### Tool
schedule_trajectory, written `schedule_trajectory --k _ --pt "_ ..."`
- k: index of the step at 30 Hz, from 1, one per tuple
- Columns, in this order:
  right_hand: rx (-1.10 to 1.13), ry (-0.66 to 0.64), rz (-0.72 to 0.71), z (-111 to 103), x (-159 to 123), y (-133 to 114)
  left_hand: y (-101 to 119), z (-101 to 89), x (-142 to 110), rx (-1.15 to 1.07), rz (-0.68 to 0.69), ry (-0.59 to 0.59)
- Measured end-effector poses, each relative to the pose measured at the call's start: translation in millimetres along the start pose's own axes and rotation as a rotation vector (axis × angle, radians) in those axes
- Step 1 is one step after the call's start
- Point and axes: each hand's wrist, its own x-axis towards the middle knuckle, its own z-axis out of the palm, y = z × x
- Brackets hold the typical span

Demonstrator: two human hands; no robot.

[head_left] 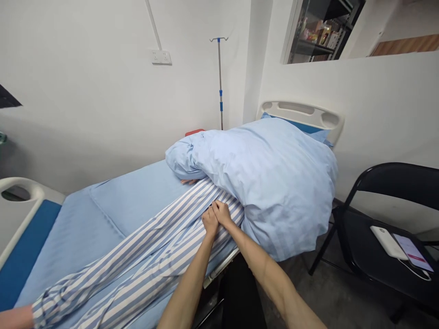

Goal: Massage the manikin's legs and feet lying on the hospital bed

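Note:
A person lies on the bed in blue-and-white striped trousers [137,244], their upper body hidden under a light blue quilt [274,169]. My left hand [210,221] rests on the upper part of the nearer trouser leg, its fingers curled in against the cloth. Close beside it, touching, my right hand [221,213] is also closed on the trousers near the quilt's edge. The fingertips of both hands are mostly hidden. Part of the lying person's hand [188,181] shows beneath the quilt, and a bare ankle [17,316] at lower left.
The bed has a pale headboard [302,112], a footboard [20,219] and a metal side rail [221,268]. An IV pole [220,77] stands behind it. At right, a black chair [394,183] holds a white power bank [389,242] cabled to a phone [413,251].

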Motion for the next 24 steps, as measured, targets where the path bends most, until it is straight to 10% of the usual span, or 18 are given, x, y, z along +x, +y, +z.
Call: schedule_trajectory --k 9,24 --pt "-0.233 -0.101 -0.004 -23 9 3 1 2.9 -1 0.066 0.019 -0.029" --pt "0.175 0.064 0.094 -25 19 20 21 32.0 12 0.134 0.104 -0.046"
